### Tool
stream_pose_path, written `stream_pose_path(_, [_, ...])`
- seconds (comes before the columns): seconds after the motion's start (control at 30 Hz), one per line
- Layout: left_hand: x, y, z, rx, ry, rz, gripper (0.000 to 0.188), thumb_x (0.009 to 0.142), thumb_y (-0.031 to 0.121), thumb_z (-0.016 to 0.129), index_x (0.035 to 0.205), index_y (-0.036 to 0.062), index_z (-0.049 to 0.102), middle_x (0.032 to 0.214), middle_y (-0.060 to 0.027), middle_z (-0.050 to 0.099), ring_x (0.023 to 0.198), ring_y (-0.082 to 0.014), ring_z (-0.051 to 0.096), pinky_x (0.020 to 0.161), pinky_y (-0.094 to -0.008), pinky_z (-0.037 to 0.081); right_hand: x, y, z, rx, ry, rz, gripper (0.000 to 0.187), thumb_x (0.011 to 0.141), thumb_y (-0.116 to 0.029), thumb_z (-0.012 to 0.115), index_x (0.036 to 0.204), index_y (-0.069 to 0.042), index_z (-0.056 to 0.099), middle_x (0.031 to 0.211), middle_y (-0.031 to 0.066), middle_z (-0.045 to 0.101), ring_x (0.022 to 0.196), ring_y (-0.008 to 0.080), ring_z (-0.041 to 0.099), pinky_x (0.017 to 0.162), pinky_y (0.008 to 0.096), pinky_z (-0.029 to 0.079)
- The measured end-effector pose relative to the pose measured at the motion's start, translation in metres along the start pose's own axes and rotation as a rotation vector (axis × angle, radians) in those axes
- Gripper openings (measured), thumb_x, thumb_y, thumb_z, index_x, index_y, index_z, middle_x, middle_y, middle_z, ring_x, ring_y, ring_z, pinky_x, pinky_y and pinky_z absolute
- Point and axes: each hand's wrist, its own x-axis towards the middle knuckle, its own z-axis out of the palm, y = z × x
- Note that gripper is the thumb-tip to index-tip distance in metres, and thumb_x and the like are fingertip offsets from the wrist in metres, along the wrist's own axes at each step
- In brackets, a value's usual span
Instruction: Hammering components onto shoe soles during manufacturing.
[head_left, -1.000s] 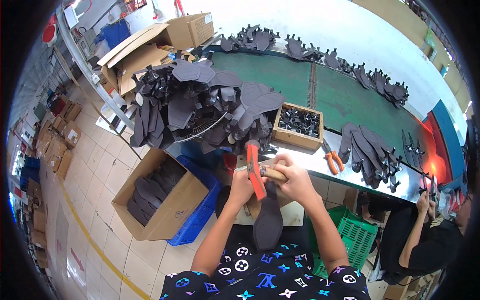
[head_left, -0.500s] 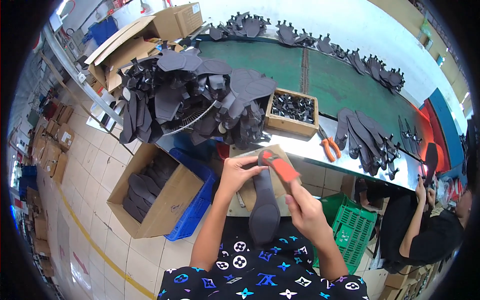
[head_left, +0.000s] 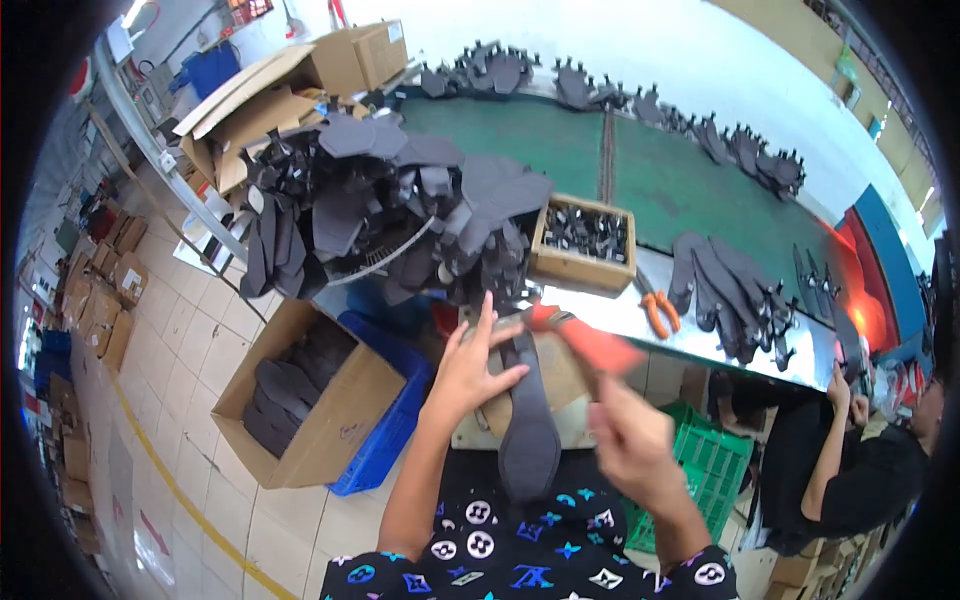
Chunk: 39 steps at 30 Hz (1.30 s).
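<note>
My right hand [head_left: 635, 440] grips a hammer with a red-orange head [head_left: 590, 345], smeared by motion. One end of that head is over the far, narrow end of a dark grey shoe sole [head_left: 530, 440]. The sole lies lengthwise in front of me, its wide end towards my body, partly on a pale work board [head_left: 570, 390]. My left hand [head_left: 470, 370] is open beside the sole's narrow end, fingers spread and thumb pointing at the sole. Whether the thumb touches the sole, I cannot tell.
A wooden box of small black parts [head_left: 585, 281], orange-handled pliers [head_left: 660, 313] and several soles [head_left: 715, 290] are on the bench. Heaped soles [head_left: 340, 215] stand at left, above a carton [head_left: 335, 420] and blue crate [head_left: 400, 425]. A green crate [head_left: 700, 470] and co-worker [head_left: 850, 465] are at right.
My left hand has let go of the sole's narrow end, its fingers spreading upward. The hammer has swung slightly right, and the right hand has moved a little right and down with it.
</note>
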Motion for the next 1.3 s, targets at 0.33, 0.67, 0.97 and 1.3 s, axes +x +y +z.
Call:
stream_pose_path(0.33, [-0.007,-0.007,0.011,0.184,0.149,0.241,0.044,0.088,0.037,0.069,0.126,0.0154,0.068,0.133,-0.0026,0.064,0.136,-0.0266,0.047,0.117,-0.0538,0.021,-0.003,0.032,0.001,-0.125,0.192,-0.006,0.048,0.096,-0.001,0.056,0.143,0.007,0.046,0.083,0.0120,0.065,0.069,0.0133,0.060,0.065,0.0289,0.051])
stream_pose_path(0.67, [-0.084,0.114,-0.026,-0.872,-0.298,0.105,0.027,0.097,0.018,0.060,0.090,-0.0078,0.062,0.079,-0.0088,0.047,0.074,-0.0183,0.051,0.070,-0.0319,0.043,0.000,0.064,0.033,-0.481,-0.500,-0.137,0.049,0.090,-0.004,0.061,0.138,-0.008,0.055,0.104,0.0116,0.064,0.101,0.0270,0.064,0.084,0.0391,0.048])
stream_pose_path(0.97, [-0.095,0.119,-0.022,-1.213,-0.633,0.031,0.027,0.100,0.021,0.057,0.107,-0.0013,0.070,0.102,-0.0115,0.071,0.098,-0.0214,0.065,0.089,-0.0319,0.047,0.021,0.026,-0.027,0.622,-0.723,-0.289,0.033,0.086,-0.011,0.074,0.111,0.007,0.064,0.106,0.0178,0.065,0.098,0.0351,0.063,0.086,0.0401,0.051])
stream_pose_path(1.3, [-0.104,0.129,-0.025,-1.115,-0.730,0.157,0.031,0.099,0.022,0.059,0.096,-0.0087,0.065,0.078,-0.0143,0.061,0.070,-0.0261,0.059,0.065,-0.0362,0.044,0.022,0.016,-0.037,0.699,-0.874,-0.447,0.028,0.085,-0.005,0.075,0.104,0.011,0.064,0.082,0.0156,0.059,0.070,0.0293,0.058,0.060,0.0346,0.048])
